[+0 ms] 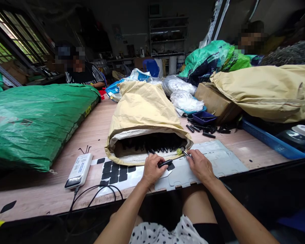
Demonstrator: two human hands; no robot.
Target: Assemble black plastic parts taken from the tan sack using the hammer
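My left hand (152, 168) is closed round a short black tube-like piece (165, 163) in front of the sack's mouth. Between the fingertips of my right hand (199, 165) is a slim metallic tool (187, 154); its exact kind I cannot tell. A small yellow-green thing (179, 151) sits at the tool's far end. Just beyond both hands, a tan paper sack (144, 105) lies with its mouth toward me. Inside its dark opening are several black pieces (152, 146). Under my right hand is a grey flat board (218, 157).
A sheet with black square stickers (114, 172) and a white power bank (79, 171) with cables lie left. A bulging green sack (38, 118) fills the far left. Loose black tubes (208, 134), a purple tray (204, 118) and a blue basket (264, 139) are right. Two people sit beyond.
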